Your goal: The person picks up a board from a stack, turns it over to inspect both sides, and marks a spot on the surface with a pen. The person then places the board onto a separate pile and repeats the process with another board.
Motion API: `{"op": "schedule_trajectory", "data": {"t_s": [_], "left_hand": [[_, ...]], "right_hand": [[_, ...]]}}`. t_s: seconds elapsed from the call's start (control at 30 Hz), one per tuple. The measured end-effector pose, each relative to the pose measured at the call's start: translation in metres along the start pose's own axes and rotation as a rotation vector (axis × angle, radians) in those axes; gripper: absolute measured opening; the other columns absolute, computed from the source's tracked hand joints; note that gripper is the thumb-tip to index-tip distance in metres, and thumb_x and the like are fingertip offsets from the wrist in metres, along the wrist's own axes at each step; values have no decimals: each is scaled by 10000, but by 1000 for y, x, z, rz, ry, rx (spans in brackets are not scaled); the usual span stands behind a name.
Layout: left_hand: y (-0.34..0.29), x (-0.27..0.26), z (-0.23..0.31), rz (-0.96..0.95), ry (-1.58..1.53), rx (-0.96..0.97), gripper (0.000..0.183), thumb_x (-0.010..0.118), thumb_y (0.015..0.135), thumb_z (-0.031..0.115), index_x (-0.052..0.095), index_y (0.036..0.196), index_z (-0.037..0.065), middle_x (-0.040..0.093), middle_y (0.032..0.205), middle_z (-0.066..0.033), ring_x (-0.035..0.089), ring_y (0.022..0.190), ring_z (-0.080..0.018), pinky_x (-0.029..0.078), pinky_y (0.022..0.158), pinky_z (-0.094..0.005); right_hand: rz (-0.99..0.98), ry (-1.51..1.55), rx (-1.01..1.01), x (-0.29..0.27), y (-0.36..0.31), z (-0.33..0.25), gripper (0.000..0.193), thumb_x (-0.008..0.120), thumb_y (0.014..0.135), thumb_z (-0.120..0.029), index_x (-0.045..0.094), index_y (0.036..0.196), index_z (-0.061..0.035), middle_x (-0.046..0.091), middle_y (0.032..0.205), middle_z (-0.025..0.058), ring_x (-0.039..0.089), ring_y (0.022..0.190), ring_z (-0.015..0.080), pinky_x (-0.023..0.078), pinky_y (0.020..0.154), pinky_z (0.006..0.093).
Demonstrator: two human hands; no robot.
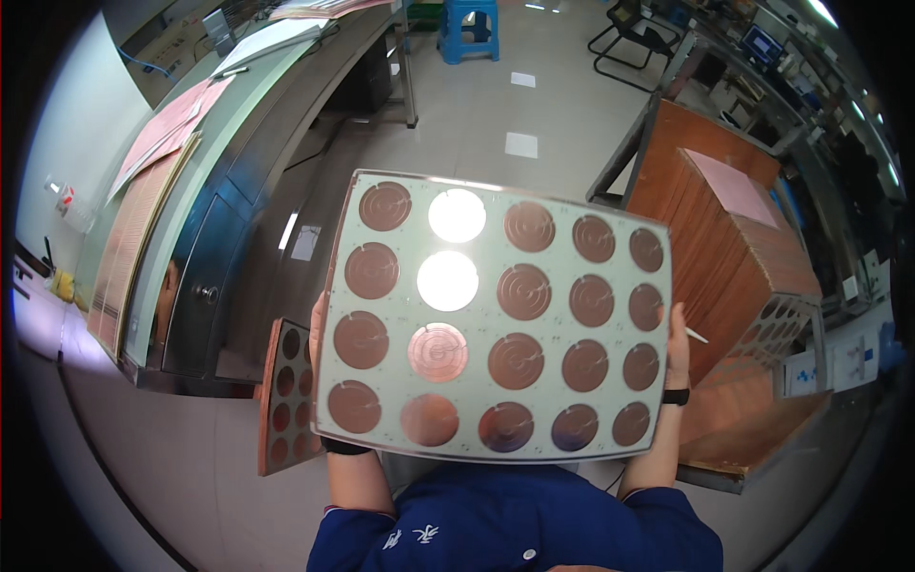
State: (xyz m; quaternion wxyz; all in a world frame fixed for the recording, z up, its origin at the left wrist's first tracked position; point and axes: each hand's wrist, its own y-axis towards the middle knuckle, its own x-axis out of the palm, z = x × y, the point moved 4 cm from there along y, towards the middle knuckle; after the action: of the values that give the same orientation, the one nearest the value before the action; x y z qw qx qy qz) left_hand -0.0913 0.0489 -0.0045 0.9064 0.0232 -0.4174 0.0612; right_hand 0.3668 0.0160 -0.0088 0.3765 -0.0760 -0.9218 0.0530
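A large rectangular circuit board panel (481, 319) is held up in front of my body, its face toward me. Rows of round copper discs cover its pale green surface, and two of them glare white with reflected light. My left hand (317, 319) grips the left edge; only a sliver of it shows, the fingers being hidden behind the panel. At the opposite edge my right hand (678, 343) is closed on the panel, its fingers partly hidden. A thin white pointed stick (698, 336) juts out beside the right hand; how it is held cannot be made out.
Lower left stands another disc-patterned panel (285, 400). A glass-topped bench (243, 110) with pink sheets (172, 133) and a board stack (143, 234) runs along the left. Brown boards (705, 257) are stacked on the right. Farther off are a blue stool (469, 33) and a chair (637, 40).
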Motion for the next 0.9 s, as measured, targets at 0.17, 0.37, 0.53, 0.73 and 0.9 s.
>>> {"op": "schedule_trajectory", "data": {"t_s": [0.17, 0.37, 0.53, 0.73, 0.9], "left_hand": [[-12, 2, -26, -178, -274, -169, 367, 435, 954, 278, 448, 1248, 58, 524, 1221, -128, 554, 1081, -245, 495, 899, -403], [-16, 53, -60, -111, -305, -121, 505, 365, 960, 417, 369, 1320, 64, 440, 1333, -144, 418, 1238, -263, 344, 1044, -431], [-16, 65, -67, -52, -130, -63, 390, 462, 945, 142, 348, 1309, 58, 454, 1293, -106, 455, 1186, -212, 379, 1010, -381], [-1, 33, -48, -56, -64, -63, 348, 433, 938, 67, 390, 1283, 43, 519, 1225, -98, 525, 1107, -179, 446, 946, -319], [-3, 25, -44, -86, -68, -133, 358, 483, 922, 91, 428, 1271, 31, 537, 1193, -85, 531, 1078, -157, 439, 930, -300]], "right_hand": [[-226, 11, -36, 3, 17, 17, 298, 415, 969, -244, 532, 1143, -32, 614, 1061, 82, 606, 907, 166, 506, 776, 289], [47, 126, -190, 44, 5, 42, 341, 470, 952, -244, 460, 1225, -40, 557, 1160, 67, 544, 1056, 186, 443, 936, 364], [71, 83, -136, 43, -6, 59, 368, 507, 933, -211, 449, 1248, -27, 539, 1218, 82, 536, 1093, 216, 440, 942, 383], [22, 56, -224, 14, -7, 13, 475, 402, 965, -326, 374, 1327, -21, 553, 1204, 149, 547, 1086, 231, 449, 949, 381], [1, -219, -49, 8, 4, 11, 458, 393, 969, -329, 436, 1276, 8, 561, 1183, 148, 558, 1057, 214, 455, 923, 348]]}}
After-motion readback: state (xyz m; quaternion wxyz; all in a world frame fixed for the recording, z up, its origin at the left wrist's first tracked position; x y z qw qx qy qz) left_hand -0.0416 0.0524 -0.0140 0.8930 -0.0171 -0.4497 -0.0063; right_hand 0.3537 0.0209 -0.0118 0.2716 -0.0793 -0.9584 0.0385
